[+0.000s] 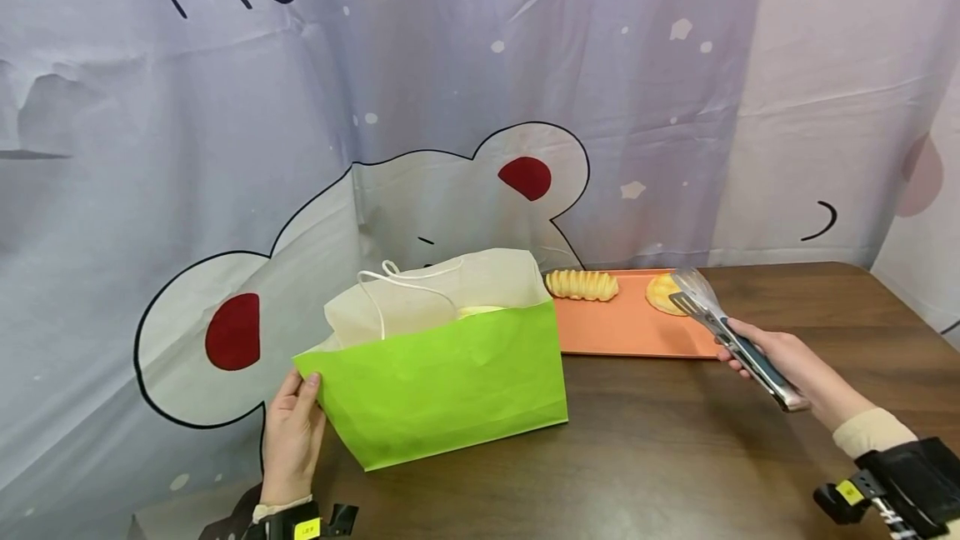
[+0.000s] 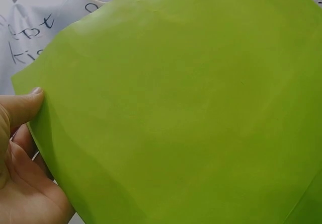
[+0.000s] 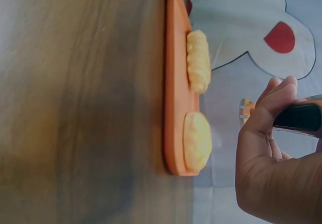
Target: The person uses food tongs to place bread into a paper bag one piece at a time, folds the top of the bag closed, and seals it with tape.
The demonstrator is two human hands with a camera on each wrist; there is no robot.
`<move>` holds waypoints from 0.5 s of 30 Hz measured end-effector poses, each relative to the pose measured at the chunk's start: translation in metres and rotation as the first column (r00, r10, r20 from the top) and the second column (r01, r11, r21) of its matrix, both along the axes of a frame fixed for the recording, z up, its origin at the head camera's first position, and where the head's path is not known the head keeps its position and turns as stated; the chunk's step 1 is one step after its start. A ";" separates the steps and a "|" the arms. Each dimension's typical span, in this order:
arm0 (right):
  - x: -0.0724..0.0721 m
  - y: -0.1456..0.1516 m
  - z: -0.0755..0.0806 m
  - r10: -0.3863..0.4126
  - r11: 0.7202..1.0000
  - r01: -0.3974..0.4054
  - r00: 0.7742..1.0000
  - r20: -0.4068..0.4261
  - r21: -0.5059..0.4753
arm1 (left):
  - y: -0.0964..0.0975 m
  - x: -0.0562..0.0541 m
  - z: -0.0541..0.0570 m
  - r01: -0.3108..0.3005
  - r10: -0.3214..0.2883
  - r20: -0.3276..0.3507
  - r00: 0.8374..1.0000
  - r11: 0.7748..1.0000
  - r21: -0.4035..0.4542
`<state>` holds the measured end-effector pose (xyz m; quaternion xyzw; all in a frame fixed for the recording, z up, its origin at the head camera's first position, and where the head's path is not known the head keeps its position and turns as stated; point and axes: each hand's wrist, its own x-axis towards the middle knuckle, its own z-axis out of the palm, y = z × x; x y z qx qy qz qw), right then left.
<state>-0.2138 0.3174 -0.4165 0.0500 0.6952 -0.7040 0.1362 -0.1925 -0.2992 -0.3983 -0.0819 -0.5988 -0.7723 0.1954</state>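
A bright green paper bag (image 1: 450, 382) with white cord handles stands tilted on the table, its pale inside showing at the top. My left hand (image 1: 294, 432) pinches the bag's left edge, thumb on the front face; the left wrist view shows the thumb (image 2: 25, 107) on the green paper. In my right hand (image 1: 780, 357) are metal tongs (image 1: 738, 344) with dark grips, pointing up and left. Their head overlaps a round flat bread (image 1: 662, 297) in the head view. To its left lies a ridged, long bread roll (image 1: 582, 285). Something yellowish shows inside the bag's mouth.
Both breads lie on an orange tray (image 1: 622, 332) at the back of the brown wooden table (image 1: 660, 448); the bag overlaps the tray's left end. A printed cloth (image 1: 465, 48) hangs behind the table.
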 end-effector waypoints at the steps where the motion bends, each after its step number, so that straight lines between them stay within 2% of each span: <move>1: 0.000 0.002 -0.002 0.006 1.000 -0.006 1.000 0.009 0.002 | 0.000 0.000 0.000 0.001 -0.001 -0.001 1.000 1.000 -0.001; 5: 0.000 0.011 -0.010 0.046 0.999 -0.046 0.998 0.052 -0.005 | -0.001 0.000 0.000 0.005 -0.005 -0.002 1.000 1.000 0.000; 8: 0.000 0.017 -0.015 0.105 0.994 -0.102 0.991 0.078 -0.037 | -0.001 -0.001 -0.001 0.006 -0.006 -0.001 1.000 1.000 -0.003; 12: 0.000 0.024 -0.022 0.182 0.982 -0.176 0.980 0.084 -0.072 | -0.001 -0.002 -0.001 0.007 -0.007 0.000 1.000 1.000 -0.009; 15: 0.000 0.027 -0.026 0.201 0.978 -0.195 0.976 0.085 -0.080 | -0.001 -0.002 -0.001 0.017 -0.017 -0.003 1.000 1.000 -0.012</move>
